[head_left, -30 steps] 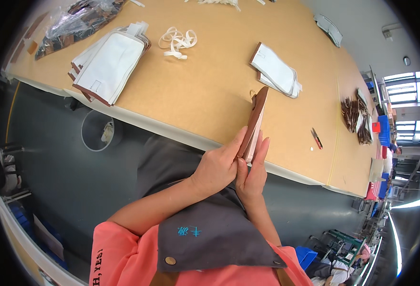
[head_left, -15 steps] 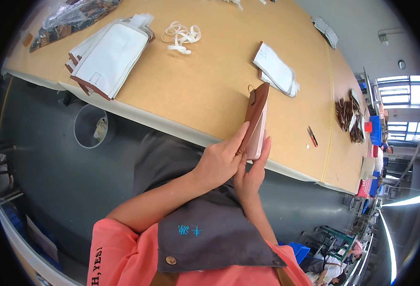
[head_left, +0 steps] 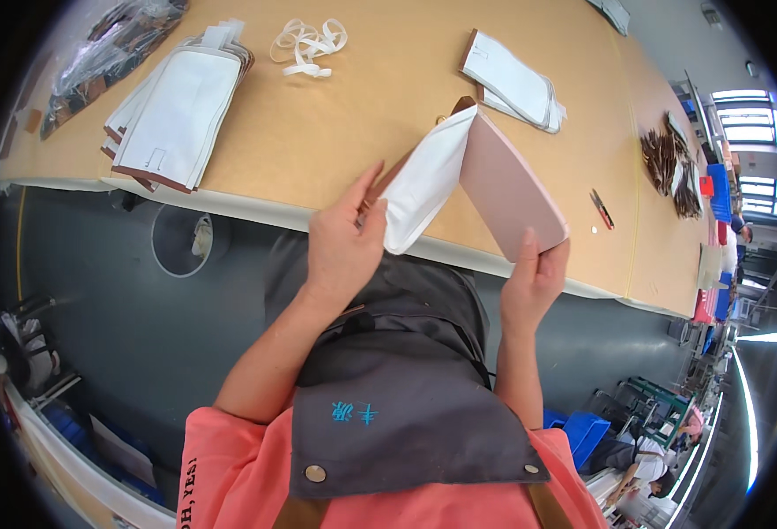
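Above the near table edge, between my two hands, is an opened brown leather piece, spread like a book with its joined edge pointing away from me. Its left side shows a white lining [head_left: 428, 181] over brown leather, and its right side is a pale pink panel [head_left: 512, 185]. My left hand [head_left: 346, 236] grips the brown and white side by its outer edge, some fingers hidden behind it. My right hand [head_left: 535, 284] pinches the pink panel's lower corner, thumb on the near face. A small metal ring [head_left: 441, 119] sits near the joined top.
On the table [head_left: 335, 132] lie a stack of white, brown-edged panels [head_left: 181, 115], a smaller such stack [head_left: 513, 84], curled white tape [head_left: 304, 48], red-handled snips [head_left: 602, 210], brown pieces [head_left: 661, 163] and a plastic bag [head_left: 111, 57]. A bin [head_left: 183, 251] stands below; people [head_left: 648, 467] sit at lower right.
The leather piece was nearly folded together with both hands close; now it is spread wide. My right hand has moved right with the pink panel, my left hand left with the brown side.
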